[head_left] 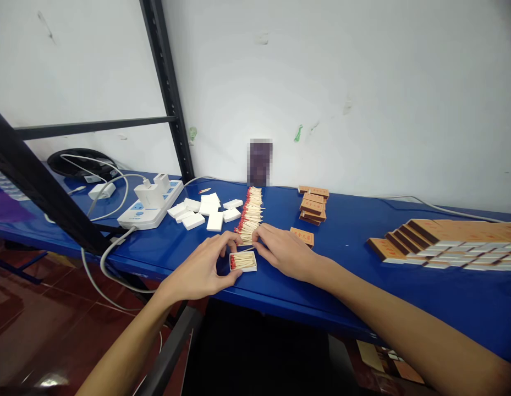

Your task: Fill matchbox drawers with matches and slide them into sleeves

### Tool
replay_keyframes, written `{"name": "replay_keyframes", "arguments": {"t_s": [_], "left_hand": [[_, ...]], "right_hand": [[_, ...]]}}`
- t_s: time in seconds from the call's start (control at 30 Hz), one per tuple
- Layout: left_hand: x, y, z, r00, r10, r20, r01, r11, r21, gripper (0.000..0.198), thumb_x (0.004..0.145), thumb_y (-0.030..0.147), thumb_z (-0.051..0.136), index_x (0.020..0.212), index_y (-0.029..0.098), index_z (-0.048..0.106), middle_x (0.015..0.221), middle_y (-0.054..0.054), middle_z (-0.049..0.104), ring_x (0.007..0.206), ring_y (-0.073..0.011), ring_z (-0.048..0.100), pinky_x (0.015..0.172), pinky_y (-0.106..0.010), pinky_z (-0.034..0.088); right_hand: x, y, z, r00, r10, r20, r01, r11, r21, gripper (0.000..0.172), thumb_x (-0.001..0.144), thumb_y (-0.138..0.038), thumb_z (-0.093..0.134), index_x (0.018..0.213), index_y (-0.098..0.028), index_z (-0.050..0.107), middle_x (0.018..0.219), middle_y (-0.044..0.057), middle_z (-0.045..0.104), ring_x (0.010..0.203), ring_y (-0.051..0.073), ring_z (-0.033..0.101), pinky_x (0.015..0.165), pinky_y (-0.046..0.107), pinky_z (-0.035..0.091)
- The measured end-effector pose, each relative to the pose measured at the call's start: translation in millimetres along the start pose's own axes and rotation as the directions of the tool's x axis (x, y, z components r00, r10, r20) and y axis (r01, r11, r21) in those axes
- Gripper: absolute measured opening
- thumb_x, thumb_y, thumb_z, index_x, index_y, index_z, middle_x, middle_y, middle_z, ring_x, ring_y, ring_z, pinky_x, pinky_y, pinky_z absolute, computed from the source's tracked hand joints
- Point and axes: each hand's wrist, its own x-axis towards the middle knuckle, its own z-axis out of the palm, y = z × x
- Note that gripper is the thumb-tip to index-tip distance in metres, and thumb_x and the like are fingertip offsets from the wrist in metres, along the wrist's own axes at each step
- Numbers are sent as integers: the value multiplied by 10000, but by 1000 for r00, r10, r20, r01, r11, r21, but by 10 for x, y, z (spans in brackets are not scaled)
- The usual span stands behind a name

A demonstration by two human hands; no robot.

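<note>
My left hand [209,267] curls round a small white matchbox tray [250,269] near the table's front edge, its thumb at the near left corner and its fingers at the far side. Wooden matches with red heads to the left lie inside the tray. My right hand [282,248] is closed just behind the tray, fingertips pinched at the pale ends of matches; how many it holds is hidden. A long row of matches [252,208] runs from both hands back toward the wall. Beside my right hand lies an orange-brown matchbox sleeve [303,236], partly covered.
White empty-looking trays [215,221] lie in a loose group left of the match row. A small stack of matchbox sleeves [313,206] stands behind my right hand. Many filled-out matchboxes [445,242] are piled far right. A power strip [150,212] with cables sits by the black shelf post [170,82].
</note>
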Motion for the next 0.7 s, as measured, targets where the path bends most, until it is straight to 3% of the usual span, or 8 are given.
{"name": "replay_keyframes", "arguments": {"t_s": [0.23,0.7], "left_hand": [[26,2,16,998,-20,-56,18,999,-39,366,804,244,622,1142,239,483,983,-5,603,818,-162,530,774,-304,454],[27,9,9,998,3,-56,-5,1000,-26,368,812,234,617,1156,234,488,973,-7,601,822,-165,538,764,-298,452]], "right_hand": [[-36,-84,-80,999,-18,-41,19,999,39,120,983,-253,416,957,-193,517,914,35,604,731,150,553,630,274,383],[-62,-140,-83,995,-95,-11,96,995,41,87,966,-225,444,947,-185,518,877,31,601,709,148,552,624,274,376]]}}
